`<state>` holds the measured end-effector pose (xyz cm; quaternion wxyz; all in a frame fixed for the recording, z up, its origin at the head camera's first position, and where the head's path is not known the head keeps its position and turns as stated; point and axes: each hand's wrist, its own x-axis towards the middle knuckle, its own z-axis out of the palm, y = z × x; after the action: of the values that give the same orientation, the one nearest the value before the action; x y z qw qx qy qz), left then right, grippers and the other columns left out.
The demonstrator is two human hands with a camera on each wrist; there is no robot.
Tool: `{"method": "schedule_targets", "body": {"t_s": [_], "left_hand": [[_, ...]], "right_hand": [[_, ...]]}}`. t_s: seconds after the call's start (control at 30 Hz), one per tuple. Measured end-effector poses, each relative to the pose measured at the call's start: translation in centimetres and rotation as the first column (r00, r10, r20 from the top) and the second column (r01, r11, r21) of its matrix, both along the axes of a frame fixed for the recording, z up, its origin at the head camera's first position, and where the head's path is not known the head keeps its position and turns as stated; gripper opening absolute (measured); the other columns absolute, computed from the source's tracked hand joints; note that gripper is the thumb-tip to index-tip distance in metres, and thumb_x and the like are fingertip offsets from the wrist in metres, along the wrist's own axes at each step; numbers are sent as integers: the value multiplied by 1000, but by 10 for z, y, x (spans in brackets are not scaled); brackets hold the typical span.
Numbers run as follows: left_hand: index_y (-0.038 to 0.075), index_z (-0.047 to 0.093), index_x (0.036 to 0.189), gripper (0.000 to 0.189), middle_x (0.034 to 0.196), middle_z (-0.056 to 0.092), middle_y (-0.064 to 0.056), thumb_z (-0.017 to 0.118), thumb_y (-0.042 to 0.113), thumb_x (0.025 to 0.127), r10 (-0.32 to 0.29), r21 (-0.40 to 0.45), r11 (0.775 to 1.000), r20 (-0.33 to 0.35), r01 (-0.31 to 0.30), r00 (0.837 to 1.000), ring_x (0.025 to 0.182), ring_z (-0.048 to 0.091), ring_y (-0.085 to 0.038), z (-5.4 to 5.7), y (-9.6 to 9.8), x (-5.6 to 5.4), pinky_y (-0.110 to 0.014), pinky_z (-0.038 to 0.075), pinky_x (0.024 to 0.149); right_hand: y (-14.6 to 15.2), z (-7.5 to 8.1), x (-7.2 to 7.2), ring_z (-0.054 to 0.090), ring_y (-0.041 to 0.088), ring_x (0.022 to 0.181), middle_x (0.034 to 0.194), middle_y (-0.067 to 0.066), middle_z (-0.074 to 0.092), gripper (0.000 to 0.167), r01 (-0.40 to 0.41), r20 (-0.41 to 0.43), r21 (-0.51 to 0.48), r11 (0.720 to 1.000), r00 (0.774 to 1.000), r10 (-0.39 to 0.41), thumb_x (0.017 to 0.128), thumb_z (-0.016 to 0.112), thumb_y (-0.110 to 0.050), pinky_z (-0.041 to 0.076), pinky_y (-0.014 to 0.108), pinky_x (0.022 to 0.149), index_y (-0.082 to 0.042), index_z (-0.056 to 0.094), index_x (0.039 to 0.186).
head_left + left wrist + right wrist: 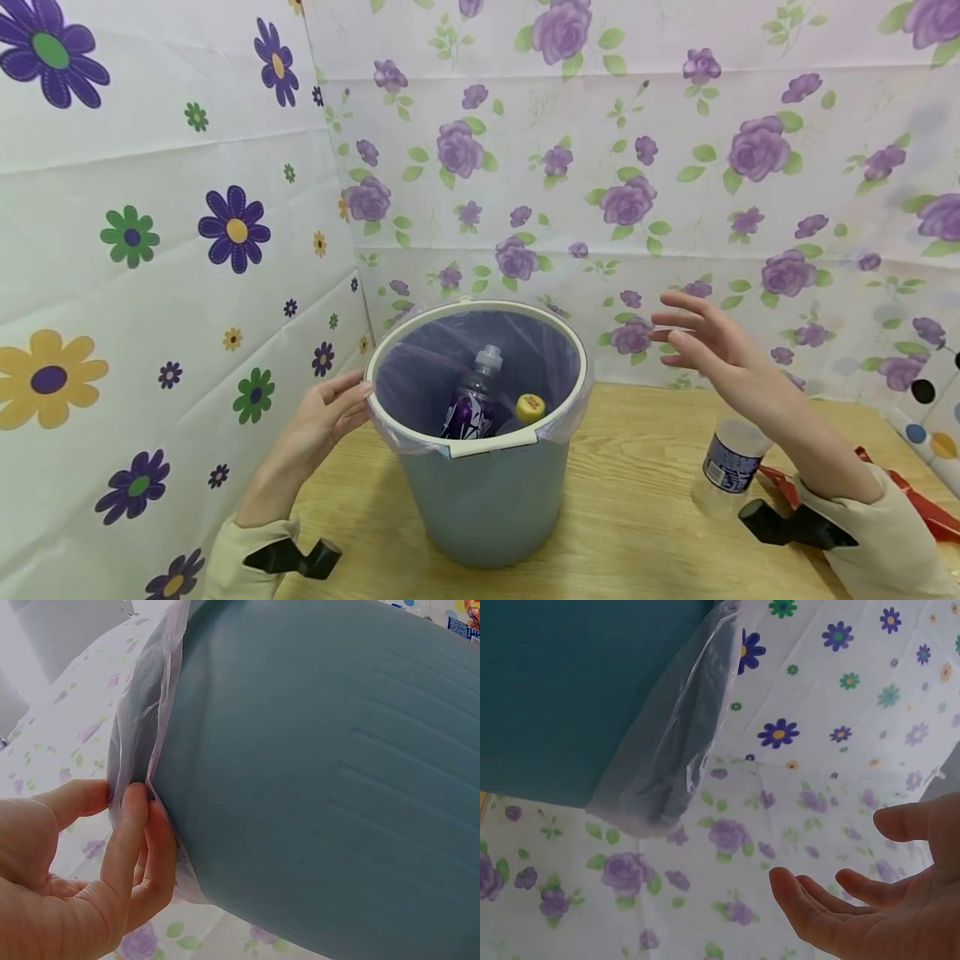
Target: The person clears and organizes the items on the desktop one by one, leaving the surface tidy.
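A blue-grey trash bin [487, 500] with a cream rim stands on the table, lined with a thin translucent bag [671, 750]. Inside it lie a bottle with a purple label [471, 408] and something with a yellow cap [530, 407]. My left hand [318, 429] pinches the bin's left rim, thumb on top and fingers on the outside over the folded bag. To the right of the bin, my right hand [712, 346] is raised in the air, fingers spread and holding nothing. Below that hand a clear plastic bottle [729, 462] with a blue label stands on the table.
Red crinkled wrappers [918, 508] lie at the right of the wooden table [630, 517], partly behind my right forearm. A flower-print sheet [187, 317] hangs close on the left, another with purple roses [570, 208] behind the bin.
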<state>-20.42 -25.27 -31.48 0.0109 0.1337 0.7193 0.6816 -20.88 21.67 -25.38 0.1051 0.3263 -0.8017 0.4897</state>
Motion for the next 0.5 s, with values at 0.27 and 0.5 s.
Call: {"method": "schedule_targets", "body": {"t_s": [0.27,0.5], "left_hand": [[-15,24,145,61,148,30,-35,49,18,101,0,-2,1000,-3,0,1000,112,62,-5,0,0,1,-17,51,94],[-15,25,145,58,147,32,-35,48,16,101,-5,4,1000,-16,5,1000,112,62,-5,0,0,1,-17,51,94]], "right_hand": [[36,-21,-5,58,-5,109,127,-18,55,42,155,-35,-38,987,987,-157,103,41,-10,52,10,84,-11,38,145],[59,-32,-7,60,-7,105,121,-17,58,39,240,-36,-88,967,969,-244,102,43,-8,51,7,82,-8,43,141]]}}
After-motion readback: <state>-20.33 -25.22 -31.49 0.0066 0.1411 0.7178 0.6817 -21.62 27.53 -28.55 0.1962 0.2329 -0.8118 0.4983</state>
